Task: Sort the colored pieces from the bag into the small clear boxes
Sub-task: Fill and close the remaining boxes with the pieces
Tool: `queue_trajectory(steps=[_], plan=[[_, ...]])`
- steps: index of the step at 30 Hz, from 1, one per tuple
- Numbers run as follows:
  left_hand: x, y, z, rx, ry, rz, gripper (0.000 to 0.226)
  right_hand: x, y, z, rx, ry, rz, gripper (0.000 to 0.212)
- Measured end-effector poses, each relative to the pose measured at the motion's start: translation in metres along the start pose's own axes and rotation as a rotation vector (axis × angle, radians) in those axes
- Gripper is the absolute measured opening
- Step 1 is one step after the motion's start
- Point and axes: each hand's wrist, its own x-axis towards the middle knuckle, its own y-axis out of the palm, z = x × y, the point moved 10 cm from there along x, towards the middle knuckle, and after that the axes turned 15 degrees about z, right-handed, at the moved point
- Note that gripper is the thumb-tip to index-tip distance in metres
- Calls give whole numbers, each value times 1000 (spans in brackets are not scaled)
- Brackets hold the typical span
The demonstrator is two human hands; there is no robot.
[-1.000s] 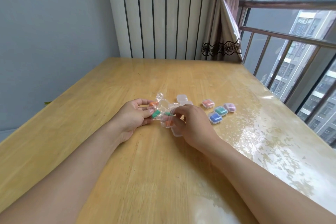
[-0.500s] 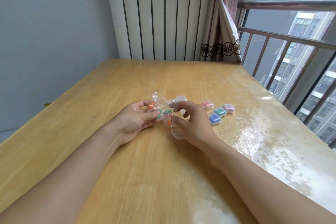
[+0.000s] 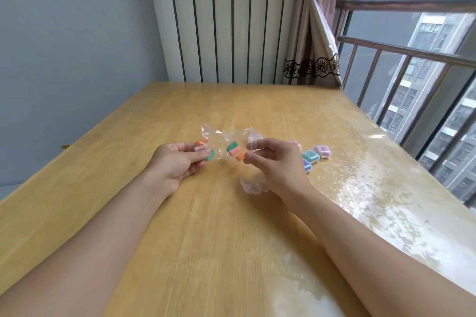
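Note:
A clear plastic bag (image 3: pixel 221 140) is stretched between my two hands just above the wooden table (image 3: pixel 206 239). My left hand (image 3: pixel 177 162) pinches its left end, my right hand (image 3: pixel 273 162) pinches its right end. Inside show several colored pieces: orange (image 3: pixel 202 142), green (image 3: pixel 231 146), pink (image 3: pixel 235 151) and another orange (image 3: pixel 240 155). Small clear boxes lie to the right: a green one (image 3: pixel 311 156), a purple one (image 3: pixel 322 150), a blue one (image 3: pixel 307 165) partly hidden by my right hand, and a pink one (image 3: pixel 295 143). An empty clear box (image 3: pixel 251 185) sits below my right hand.
Another clear box (image 3: pixel 255 137) lies behind the bag. The table's right edge runs along a window with metal railings (image 3: pixel 401 46). A curtain (image 3: pixel 313 59) and a striped panel (image 3: pixel 224 20) stand behind the table's far edge.
My hands have moved apart and pulled the crumpled bag out flat between them, so the pieces inside are spread out. The bag has risen slightly.

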Motion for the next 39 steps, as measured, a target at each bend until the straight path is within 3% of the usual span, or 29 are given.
queue_trajectory(steps=[4,11,18,23,26,30,34,39], plan=[[1,-5,-1,10,-25,16,20,-1,6,2,27,12,64,8],[1,11,-2,121,-40,160,21,3,12,2,-16,50,135,37],[-3,26,4,31,-65,227,27,7,22,-1,-61,-4,267,4],[-3,19,-2,102,-3,147,33,9,21,0,-83,-38,252,28],[-3,16,-11,206,80,71,24,8,25,0,15,-16,270,39],[-5,25,-4,109,17,159,22,5,31,2,26,-25,303,22],[-10,36,-3,-17,-25,284,34,6,29,0,22,-36,295,21],[-13,39,-1,-38,-40,285,38,7,29,3,-74,-76,286,15]])
